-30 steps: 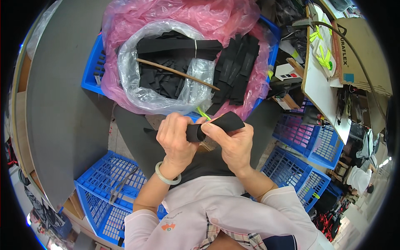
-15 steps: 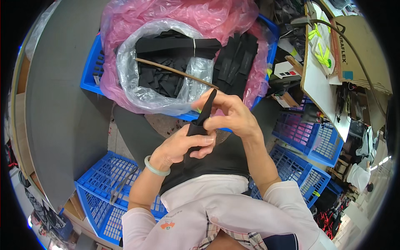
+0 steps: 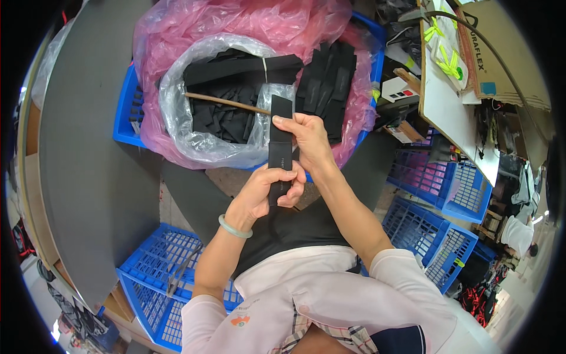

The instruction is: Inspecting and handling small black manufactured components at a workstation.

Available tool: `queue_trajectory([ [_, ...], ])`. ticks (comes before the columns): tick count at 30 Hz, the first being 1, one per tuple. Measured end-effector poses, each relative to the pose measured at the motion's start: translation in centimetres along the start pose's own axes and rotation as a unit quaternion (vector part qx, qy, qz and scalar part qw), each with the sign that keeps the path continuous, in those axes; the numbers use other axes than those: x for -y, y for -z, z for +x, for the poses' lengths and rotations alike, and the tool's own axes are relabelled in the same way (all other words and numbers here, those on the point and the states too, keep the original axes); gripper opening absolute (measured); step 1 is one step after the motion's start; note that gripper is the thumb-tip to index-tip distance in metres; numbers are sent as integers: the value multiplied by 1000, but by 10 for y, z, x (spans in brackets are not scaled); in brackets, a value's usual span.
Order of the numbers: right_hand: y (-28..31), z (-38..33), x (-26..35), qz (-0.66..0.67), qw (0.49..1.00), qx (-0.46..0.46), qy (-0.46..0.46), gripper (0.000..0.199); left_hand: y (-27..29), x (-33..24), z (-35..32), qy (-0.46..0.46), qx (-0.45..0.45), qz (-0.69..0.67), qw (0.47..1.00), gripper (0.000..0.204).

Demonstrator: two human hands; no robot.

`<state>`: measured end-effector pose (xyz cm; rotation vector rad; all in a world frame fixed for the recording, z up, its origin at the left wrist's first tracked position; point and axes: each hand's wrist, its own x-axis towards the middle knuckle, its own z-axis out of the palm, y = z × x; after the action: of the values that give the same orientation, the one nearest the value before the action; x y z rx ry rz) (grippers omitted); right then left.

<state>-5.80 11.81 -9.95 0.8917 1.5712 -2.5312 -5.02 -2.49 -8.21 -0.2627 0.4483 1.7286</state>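
Between my hands a black fabric strip (image 3: pixel 280 141) is stretched upright, its printed face toward me. My left hand (image 3: pixel 268 190) is closed round its lower part, thumb across the front. Higher up, my right hand (image 3: pixel 308 137) pinches the strip near its top end, thumb in front. Just beyond lies a clear plastic bag (image 3: pixel 175 127) holding many black fabric pieces (image 3: pixel 230 124). A thin wooden stick (image 3: pixel 227 101) rests across the bag, its right end behind the strip. A banded bundle of black strips (image 3: pixel 236 72) lies above it.
Pink plastic sheeting (image 3: pixel 236 17) lines the blue crate (image 3: pixel 125 112) before me. More black strips (image 3: pixel 326 88) lie at its right. A grey tabletop (image 3: pixel 88 147) runs along my left. Blue crates (image 3: pixel 159 259) stand at both sides, and a white-topped bench (image 3: pixel 439 100) is at the right.
The folded, tilted strip is now straight and flat, its printed face showing. My right hand has come up along it to the top end. The view has shifted slightly.
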Motion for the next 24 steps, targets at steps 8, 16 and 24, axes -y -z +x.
queue_trajectory([
  [8,8,17,-1,19,996,-87,25,29,12,1,24,24,57,-95,994,17],
  [16,18,28,-1,48,990,-127,46,32,13,-1,38,45,86,-116,988,19],
  [24,48,9,4,-159,986,54,-5,32,15,-8,48,3,-49,46,998,28],
])
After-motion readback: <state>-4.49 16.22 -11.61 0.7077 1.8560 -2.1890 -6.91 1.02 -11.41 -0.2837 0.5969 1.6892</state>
